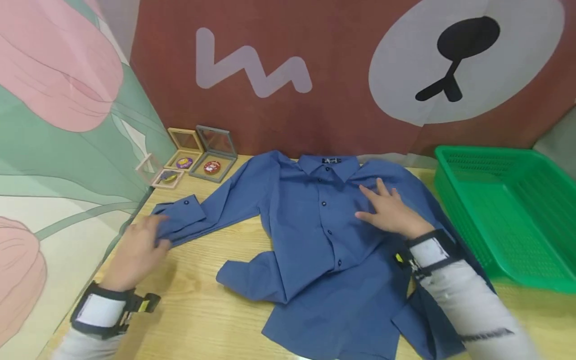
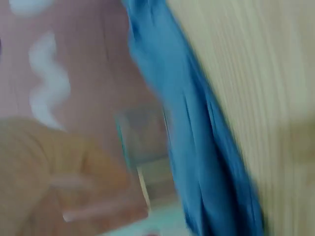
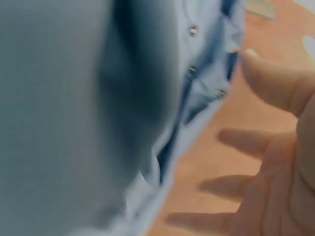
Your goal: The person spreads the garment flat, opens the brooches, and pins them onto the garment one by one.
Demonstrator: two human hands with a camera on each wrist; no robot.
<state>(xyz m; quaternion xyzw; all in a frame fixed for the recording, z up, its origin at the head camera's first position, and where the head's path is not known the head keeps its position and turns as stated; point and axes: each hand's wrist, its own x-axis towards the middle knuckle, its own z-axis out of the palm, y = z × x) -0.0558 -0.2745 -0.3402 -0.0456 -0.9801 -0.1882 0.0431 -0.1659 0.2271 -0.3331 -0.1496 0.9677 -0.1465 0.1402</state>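
A blue button-up shirt point(image 1: 301, 215) lies spread on the wooden table, collar toward the wall, with its lower front folded and creased. By the cuff point(image 1: 186, 215) of the sleeve stretched out to the left is my left hand point(image 1: 137, 250); its fingers are loosely bent and blurred, and no cloth shows between them. The left wrist view has this hand point(image 2: 74, 172) beside the blue sleeve point(image 2: 182, 113). Over the shirt's chest, right of the button row, my right hand point(image 1: 391, 210) has its fingers spread and holds nothing. Those fingers also appear extended in the right wrist view.
A green plastic basket point(image 1: 472, 240) stands at the right of the table. Small open frame cases with round badges, one grey point(image 1: 216, 167), sit at the back left. Behind rises a brown patterned wall point(image 1: 333, 115); a floral panel point(image 1: 67, 165) borders the left edge.
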